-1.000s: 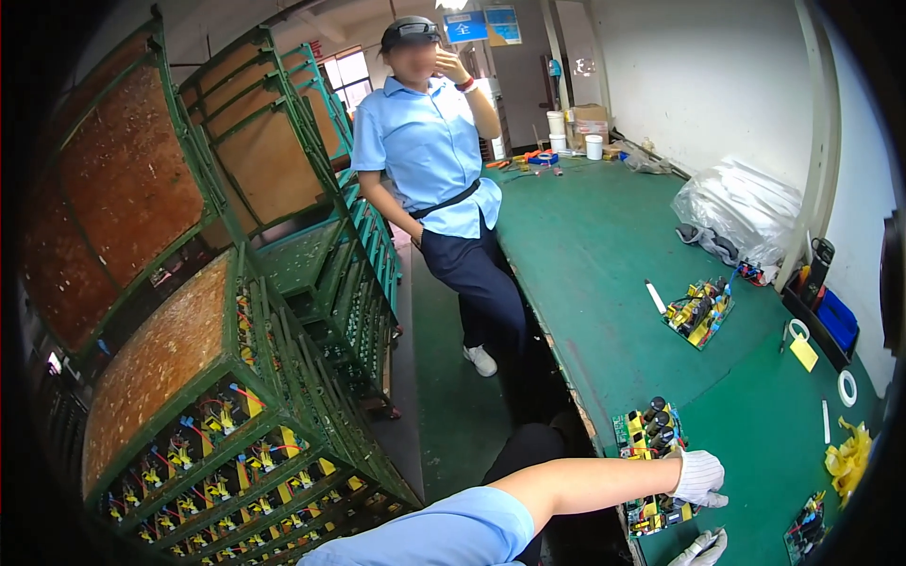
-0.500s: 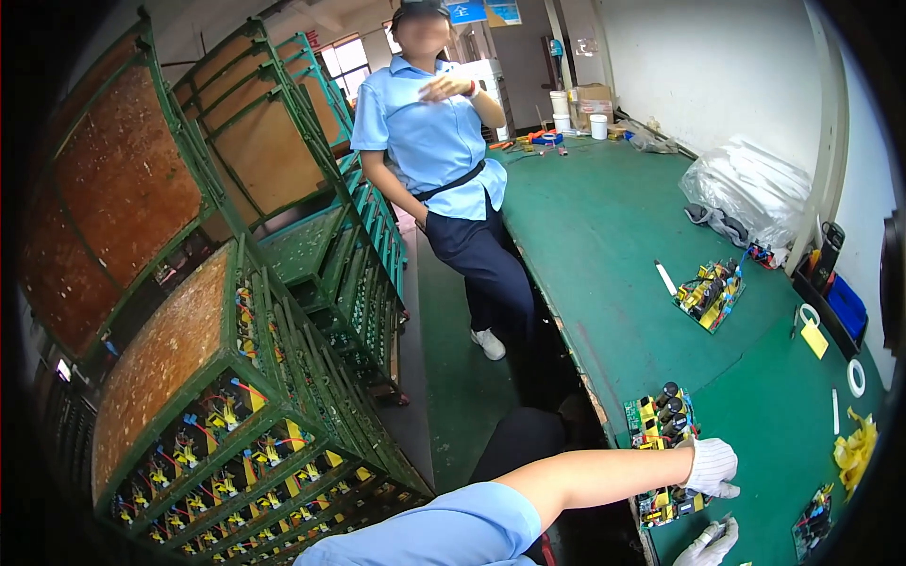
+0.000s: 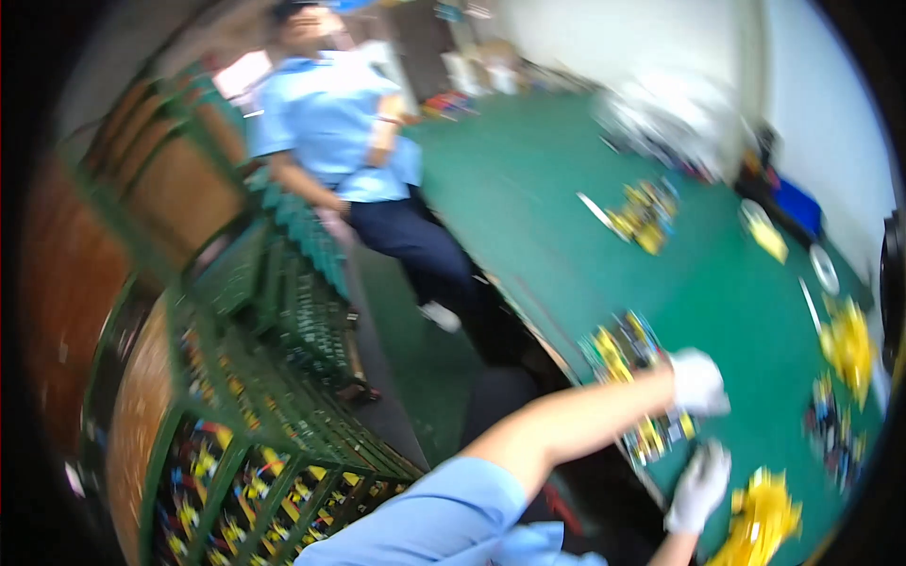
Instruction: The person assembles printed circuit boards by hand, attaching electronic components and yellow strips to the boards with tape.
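Observation:
My left hand (image 3: 698, 382), in a white knit glove, reaches across a circuit board (image 3: 612, 357) crowded with yellow and dark parts at the table's near edge. Motion smears its fingers, so their grip does not show. Just below it, my right hand (image 3: 698, 491), also gloved, is curled with its fingers drawn together. Whatever it may hold is too blurred to name. Beside the right hand lies a bunch of yellow pieces (image 3: 760, 524) at the lower edge. The left forearm hides part of the board.
The green tabletop (image 3: 528, 208) bears another circuit board (image 3: 646, 217), a tape roll (image 3: 824, 269), yellow pieces (image 3: 847, 344) and a dark board (image 3: 835, 429). Green racks (image 3: 283, 396) holding several boards stand left. A person in blue (image 3: 335, 141) stands beyond, beside the table.
The whole view has swung rightward and down, blurring everything. More of my right hand and the yellow bunch beside it have come into view. The standing person's raised arm is now lower.

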The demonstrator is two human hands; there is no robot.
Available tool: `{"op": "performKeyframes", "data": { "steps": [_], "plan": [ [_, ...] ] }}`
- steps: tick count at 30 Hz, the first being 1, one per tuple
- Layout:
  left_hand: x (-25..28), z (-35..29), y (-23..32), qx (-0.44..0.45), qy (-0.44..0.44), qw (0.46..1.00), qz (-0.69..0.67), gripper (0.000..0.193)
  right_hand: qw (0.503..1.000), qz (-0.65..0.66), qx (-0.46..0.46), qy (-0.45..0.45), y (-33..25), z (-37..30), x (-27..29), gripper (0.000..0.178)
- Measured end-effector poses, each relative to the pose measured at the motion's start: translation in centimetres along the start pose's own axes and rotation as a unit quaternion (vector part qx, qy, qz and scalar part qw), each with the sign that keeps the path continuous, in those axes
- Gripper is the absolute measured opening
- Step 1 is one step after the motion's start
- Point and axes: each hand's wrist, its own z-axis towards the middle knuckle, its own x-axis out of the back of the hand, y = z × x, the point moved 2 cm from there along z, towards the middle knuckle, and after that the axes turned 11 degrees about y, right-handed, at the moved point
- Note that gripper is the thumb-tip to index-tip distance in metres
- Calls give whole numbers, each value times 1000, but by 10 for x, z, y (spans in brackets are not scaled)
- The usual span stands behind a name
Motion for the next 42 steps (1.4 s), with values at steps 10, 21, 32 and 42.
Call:
{"op": "performKeyframes", "data": {
  "steps": [10, 21, 32, 42],
  "plan": [
    [-19, 17, -33, -83, 46, 994, 60, 61, 991, -50, -11, -123, -23, 18, -7, 15],
    [-24, 3, -30, -91, 39, 994, 53, 60, 987, -77, 4, -144, -29, 5, -8, 10],
    [-23, 23, -27, -106, 57, 992, 35, 56, 985, -83, -12, -151, -21, 19, -10, 9],
    [12, 0, -6, 14, -49, 998, -29, 51, 990, -10, 9, -138, -32, 7, -5, 17]
  ]
}}
